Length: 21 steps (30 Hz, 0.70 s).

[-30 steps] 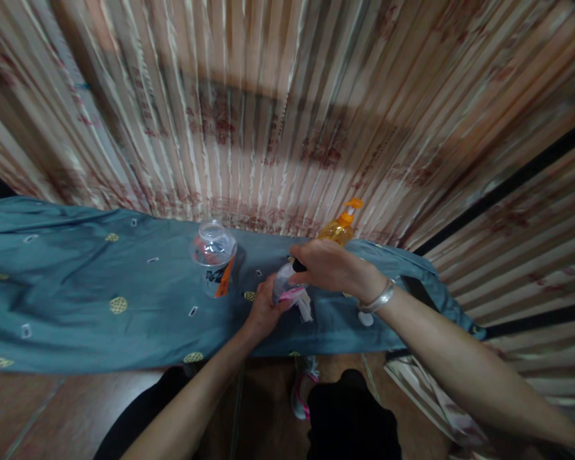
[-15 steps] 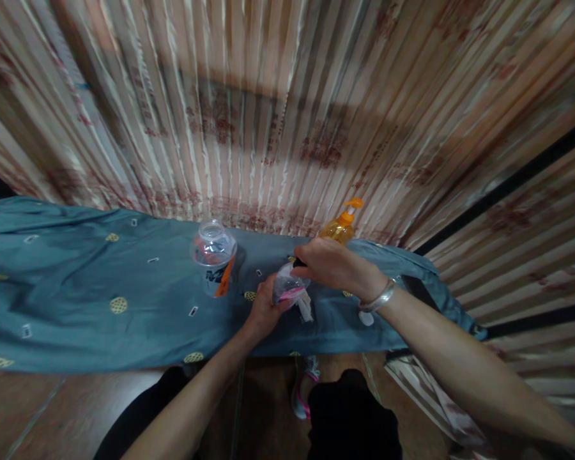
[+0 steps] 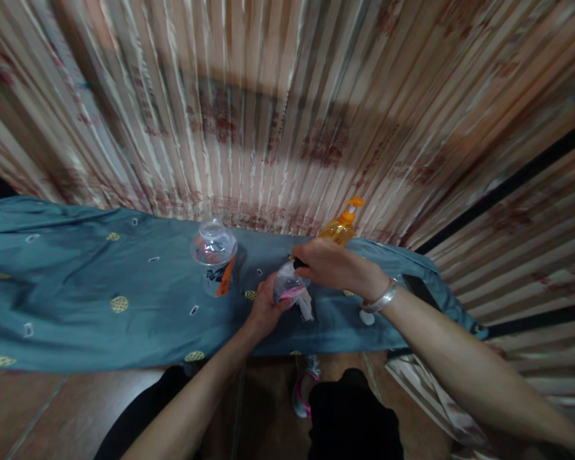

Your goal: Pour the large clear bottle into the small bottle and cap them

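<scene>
My left hand [image 3: 267, 306] is wrapped round the side of a clear plastic cup [image 3: 284, 278], tilted over the cloth, with something pink showing low in it. From the right, my right hand [image 3: 333, 265] reaches over the rim, fingers closed on a small black-handled tool [image 3: 299, 263]. Its far end is hidden or too blurred to make out. A crumpled white tissue [image 3: 306, 308] lies just below the cup. Behind my right hand stands a pump bottle [image 3: 339, 230] of amber liquid with an orange top.
A clear takeaway cup [image 3: 216, 280] with a domed lid and an orange-and-black print stands to the left. A white round piece [image 3: 367, 317] lies under my right wrist, and a dark flat object [image 3: 419, 291] lies farther right. Pleated curtain [image 3: 287, 128] hangs behind the cloth-covered table [image 3: 76, 287].
My right hand and the black-handled tool have shifted very slightly at the cup's rim. My left hand keeps the cup in the same place.
</scene>
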{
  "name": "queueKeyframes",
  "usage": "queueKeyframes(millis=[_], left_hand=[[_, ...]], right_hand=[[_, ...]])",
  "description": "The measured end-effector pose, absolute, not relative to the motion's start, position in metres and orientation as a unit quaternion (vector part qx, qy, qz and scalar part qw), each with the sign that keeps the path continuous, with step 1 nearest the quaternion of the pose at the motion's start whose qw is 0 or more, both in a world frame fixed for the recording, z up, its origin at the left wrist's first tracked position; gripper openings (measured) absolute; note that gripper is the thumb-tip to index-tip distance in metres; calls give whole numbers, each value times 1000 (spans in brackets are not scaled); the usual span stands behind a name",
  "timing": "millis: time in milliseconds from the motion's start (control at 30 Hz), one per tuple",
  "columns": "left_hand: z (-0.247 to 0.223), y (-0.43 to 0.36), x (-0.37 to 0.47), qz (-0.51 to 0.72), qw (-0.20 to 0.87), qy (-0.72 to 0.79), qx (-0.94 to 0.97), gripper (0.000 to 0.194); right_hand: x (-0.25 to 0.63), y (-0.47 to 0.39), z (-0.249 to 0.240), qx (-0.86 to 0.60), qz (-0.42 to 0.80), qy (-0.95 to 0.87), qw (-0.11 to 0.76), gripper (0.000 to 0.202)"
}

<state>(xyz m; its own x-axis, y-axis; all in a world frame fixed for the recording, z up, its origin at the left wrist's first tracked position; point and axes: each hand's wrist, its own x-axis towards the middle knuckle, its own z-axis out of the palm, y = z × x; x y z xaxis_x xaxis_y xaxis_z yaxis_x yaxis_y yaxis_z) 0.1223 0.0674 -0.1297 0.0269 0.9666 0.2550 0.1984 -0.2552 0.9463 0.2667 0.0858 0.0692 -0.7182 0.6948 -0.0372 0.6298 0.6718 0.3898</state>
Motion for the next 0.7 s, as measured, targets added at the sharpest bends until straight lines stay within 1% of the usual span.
queueKeyframes(millis=[100, 167, 267, 400, 533, 567, 633, 700], left_hand=[[-130, 68, 122, 507, 377, 479, 609, 56], [-130, 68, 122, 506, 377, 480, 610, 56], [-132, 68, 122, 507, 377, 480, 608, 57], [-133, 69, 123, 508, 377, 481, 607, 58], [-133, 69, 123, 509, 377, 479, 608, 57], [-132, 68, 123, 510, 378, 477, 608, 57], [-131, 68, 123, 510, 379, 473, 610, 56], [-130, 68, 123, 510, 381, 469, 612, 56]], right_hand=[[261, 81, 70, 388, 207, 894, 88, 30], [258, 78, 71, 411, 204, 884, 89, 36], [258, 76, 75, 423, 158, 889, 72, 32], [264, 80, 75, 383, 88, 918, 51, 29], [265, 80, 70, 383, 143, 910, 70, 20], [264, 79, 69, 391, 163, 903, 72, 20], [260, 76, 68, 413, 188, 888, 74, 29], [258, 74, 71, 440, 182, 876, 76, 37]])
